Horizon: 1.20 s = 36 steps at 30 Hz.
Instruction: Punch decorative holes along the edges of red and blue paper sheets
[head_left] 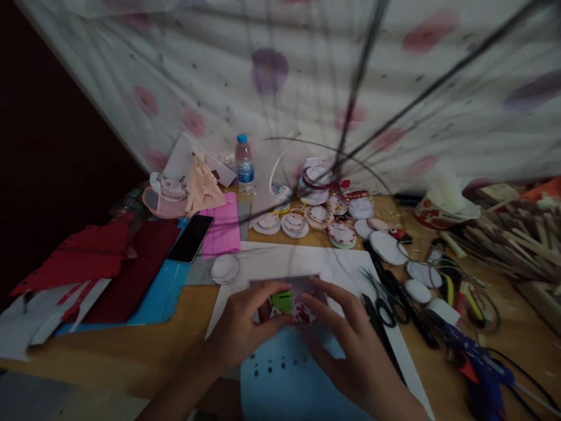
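My left hand (245, 318) is closed, its thumb and fingers around a small lime-green craft punch (282, 301) with a dark slot. Just beyond and under it is a small flat container or packet (302, 285) with red bits showing; its exact kind is hard to make out. My right hand (346, 333) has its fingers apart, the tips reaching over the right side of that packet. Below both hands lies a light blue sheet (280, 392) with rows of small dark flower-shaped holes. A white board (263, 257) is underneath.
Scissors (381, 304), black pens and a blue glue gun (477, 362) lie at right, near wooden sticks (517, 228). Small decorated hats (318, 216) and a water bottle (244, 166) stand behind. A phone (191, 238), pink sheet (225, 225) and red felt (79, 257) lie left.
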{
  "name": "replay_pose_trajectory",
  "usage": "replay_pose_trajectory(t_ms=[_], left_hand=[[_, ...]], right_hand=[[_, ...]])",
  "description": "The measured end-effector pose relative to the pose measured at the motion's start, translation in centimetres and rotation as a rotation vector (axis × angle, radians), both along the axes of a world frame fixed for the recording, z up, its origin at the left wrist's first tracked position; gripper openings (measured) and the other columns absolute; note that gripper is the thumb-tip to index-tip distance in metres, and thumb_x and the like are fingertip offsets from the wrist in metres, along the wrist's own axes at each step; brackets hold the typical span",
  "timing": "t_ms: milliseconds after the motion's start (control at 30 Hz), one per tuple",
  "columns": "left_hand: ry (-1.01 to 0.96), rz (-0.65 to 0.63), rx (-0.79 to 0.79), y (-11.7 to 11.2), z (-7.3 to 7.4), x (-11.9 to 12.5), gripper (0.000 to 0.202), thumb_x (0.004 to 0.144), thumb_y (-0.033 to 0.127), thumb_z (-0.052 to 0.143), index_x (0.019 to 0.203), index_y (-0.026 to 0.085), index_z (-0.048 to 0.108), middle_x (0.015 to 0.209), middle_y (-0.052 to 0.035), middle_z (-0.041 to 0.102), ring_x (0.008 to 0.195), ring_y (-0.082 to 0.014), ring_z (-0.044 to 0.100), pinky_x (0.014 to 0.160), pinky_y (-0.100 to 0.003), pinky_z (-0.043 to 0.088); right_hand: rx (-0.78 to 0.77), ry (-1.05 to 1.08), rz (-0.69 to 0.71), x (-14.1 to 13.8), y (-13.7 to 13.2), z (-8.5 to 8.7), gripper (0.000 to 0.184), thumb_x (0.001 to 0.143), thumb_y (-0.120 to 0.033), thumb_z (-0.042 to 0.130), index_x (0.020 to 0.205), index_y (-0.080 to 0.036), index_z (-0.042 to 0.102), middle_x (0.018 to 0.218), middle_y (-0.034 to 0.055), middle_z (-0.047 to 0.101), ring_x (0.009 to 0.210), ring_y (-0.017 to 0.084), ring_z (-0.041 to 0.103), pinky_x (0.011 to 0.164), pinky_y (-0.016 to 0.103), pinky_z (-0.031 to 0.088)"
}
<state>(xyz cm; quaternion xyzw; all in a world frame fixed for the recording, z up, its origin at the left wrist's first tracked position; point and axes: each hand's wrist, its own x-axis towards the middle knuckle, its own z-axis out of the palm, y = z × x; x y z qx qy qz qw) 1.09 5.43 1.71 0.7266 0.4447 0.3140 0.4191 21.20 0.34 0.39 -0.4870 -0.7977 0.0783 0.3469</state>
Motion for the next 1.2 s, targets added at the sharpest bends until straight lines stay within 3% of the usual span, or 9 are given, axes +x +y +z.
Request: replay_pose_trajectory(t_ms=[67,233,367,500,600,767,933,1067,1200], left_hand=[[-0.049,-0.015,-0.073,0.0,0.0,0.6,0.035,0.075,0.026,0.073,0.109,0.025,0.064,0.076,0.0028,0.065,0.056,-0.0098,0.052,0.055,-0.019,0.043],[-0.223,0.076,-0.319,0.3,-1.3,1.5,0.033,0.073,0.028,0.074,0.103,0.020,0.064,0.061,0.0061,0.056,0.050,-0.0089,0.047,0.047,-0.018,0.036],[-0.377,0.086,-0.450,0.4,-2.2,2.0,0.039,0.067,0.026,0.078,0.103,0.019,0.063,0.083,-0.0003,0.067,0.066,-0.0134,0.060,0.058,-0.021,0.045],[-0.440,0.034,-0.471,0.5,-2.5,2.4,0.044,0.069,0.026,0.078,0.109,0.019,0.061,0.100,-0.0054,0.069,0.084,-0.0198,0.066,0.067,-0.026,0.051],[-0.425,0.069,-0.417,0.7,-2.7,2.4,0.047,0.075,0.029,0.073,0.117,0.020,0.056,0.101,-0.0066,0.070,0.088,-0.0215,0.067,0.066,-0.026,0.053],[-0.276,0.106,-0.274,1.0,-3.4,1.5,0.035,0.083,0.035,0.065,0.114,0.020,0.056,0.104,-0.0080,0.070,0.078,-0.0195,0.068,0.064,-0.027,0.053],[-0.152,0.080,-0.172,-0.1,-2.5,-0.2,0.027,0.094,0.035,0.047,0.114,0.021,0.059,0.111,-0.0084,0.068,0.098,-0.0217,0.064,0.085,-0.033,0.050],[0.113,0.020,0.013,-1.9,-2.3,-1.9,0.036,0.083,0.028,0.062,0.119,0.026,0.057,0.125,-0.0074,0.059,0.119,-0.0273,0.050,0.102,-0.043,0.039],[0.292,-0.011,0.186,-3.4,-3.8,-3.4,0.051,0.069,0.027,0.075,0.117,0.025,0.058,0.129,-0.0092,0.056,0.127,-0.0347,0.040,0.108,-0.056,0.026]], right_hand=[[-0.072,0.037,0.102,-0.9,0.6,0.1,0.050,0.086,-0.015,0.055,0.134,-0.026,0.043,0.133,0.0131,0.048,0.116,0.026,0.053,0.089,0.040,0.053],[-0.163,0.216,0.137,-1.9,2.1,-1.1,0.040,0.090,-0.014,0.051,0.129,-0.024,0.048,0.125,0.0116,0.052,0.112,0.024,0.056,0.092,0.038,0.052],[-0.112,0.297,0.107,-1.9,2.3,-2.7,0.036,0.088,-0.013,0.053,0.122,-0.025,0.053,0.119,0.0105,0.053,0.108,0.023,0.058,0.088,0.038,0.054],[0.015,0.289,-0.019,-1.9,2.0,-4.2,0.035,0.087,-0.015,0.055,0.120,-0.025,0.054,0.116,0.0108,0.056,0.106,0.024,0.059,0.086,0.040,0.055],[0.002,0.251,-0.108,-1.9,2.0,-4.7,0.031,0.089,-0.019,0.052,0.120,-0.022,0.052,0.113,0.0110,0.060,0.104,0.024,0.062,0.084,0.040,0.056],[-0.181,0.097,-0.213,-2.0,1.8,-5.0,0.020,0.091,-0.024,0.048,0.110,-0.021,0.055,0.105,0.0085,0.065,0.080,0.022,0.070,0.059,0.033,0.060],[-0.254,0.109,-0.274,-2.2,0.7,-5.2,0.021,0.092,-0.026,0.047,0.112,-0.023,0.054,0.109,0.0069,0.064,0.082,0.021,0.070,0.065,0.032,0.060],[-0.297,0.166,-0.287,-2.3,-0.3,-5.2,0.020,0.092,-0.026,0.046,0.111,-0.024,0.053,0.108,0.0063,0.064,0.084,0.020,0.070,0.067,0.030,0.059],[-0.274,0.156,-0.299,-2.6,-0.6,-5.0,0.019,0.091,-0.026,0.048,0.109,-0.024,0.053,0.105,0.0067,0.064,0.083,0.020,0.069,0.067,0.029,0.058]])
